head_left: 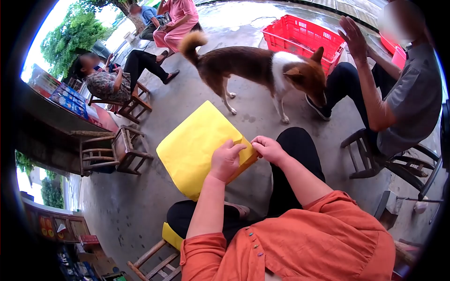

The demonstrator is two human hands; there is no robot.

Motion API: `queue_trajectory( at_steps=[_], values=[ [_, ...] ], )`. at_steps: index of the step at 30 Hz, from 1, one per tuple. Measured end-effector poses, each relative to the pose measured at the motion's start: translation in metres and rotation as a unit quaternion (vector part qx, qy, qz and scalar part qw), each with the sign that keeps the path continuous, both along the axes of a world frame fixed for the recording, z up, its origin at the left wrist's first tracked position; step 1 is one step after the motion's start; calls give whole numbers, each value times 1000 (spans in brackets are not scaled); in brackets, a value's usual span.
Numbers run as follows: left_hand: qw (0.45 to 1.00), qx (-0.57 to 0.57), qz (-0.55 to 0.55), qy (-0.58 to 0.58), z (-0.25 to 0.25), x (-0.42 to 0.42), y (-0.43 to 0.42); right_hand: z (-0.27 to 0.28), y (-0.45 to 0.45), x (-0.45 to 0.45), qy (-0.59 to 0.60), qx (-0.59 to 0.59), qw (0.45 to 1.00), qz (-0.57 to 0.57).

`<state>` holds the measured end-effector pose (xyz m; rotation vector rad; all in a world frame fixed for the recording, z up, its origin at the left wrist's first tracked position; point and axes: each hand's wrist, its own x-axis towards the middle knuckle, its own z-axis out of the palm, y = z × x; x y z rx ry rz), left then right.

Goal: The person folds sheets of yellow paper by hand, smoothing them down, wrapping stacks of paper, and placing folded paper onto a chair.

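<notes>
yellow paper [199, 145], broad and smooth with a folded edge, is held over the grey concrete floor [110, 201], the left hand [226, 160] and right hand [269, 149] each closed on that edge. beyond the brown-and-white dog [248, 65] stands a slotted red plastic crate [323, 36], its contents unclear.

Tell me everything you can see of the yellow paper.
The yellow paper is a broad, bright, four-sided piece with a plain, matt face and faint creases. Along the side by the hands runs a darker strip that looks folded. I can't tell whether it is one sheet or several. It is held at a slant above the floor, the left hand and right hand both gripping that side.
</notes>
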<state>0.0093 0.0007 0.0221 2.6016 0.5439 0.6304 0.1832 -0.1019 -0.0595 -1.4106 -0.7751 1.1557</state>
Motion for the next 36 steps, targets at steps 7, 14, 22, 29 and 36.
queue_trajectory(
  at_steps=[7, 14, 22, 29, 36],
  values=[
    [997, -81, -7, -8, -11, 7, 3, -4, 3, 4, 178, 16, 983, 40],
    [985, -156, -18, 66, 6, 5, 5, -2, 4, 0, 251, 0, 967, 47],
    [971, -236, -11, 38, -3, 2, 13, -1, 5, -1, 290, 23, 955, 60],
    [957, -288, 1, 26, -3, -1, 14, -3, 8, -3, 299, 35, 952, 59],
    [954, -298, -10, 2, -5, -1, 15, 1, 8, -4, 296, 33, 953, 54]
  ],
)
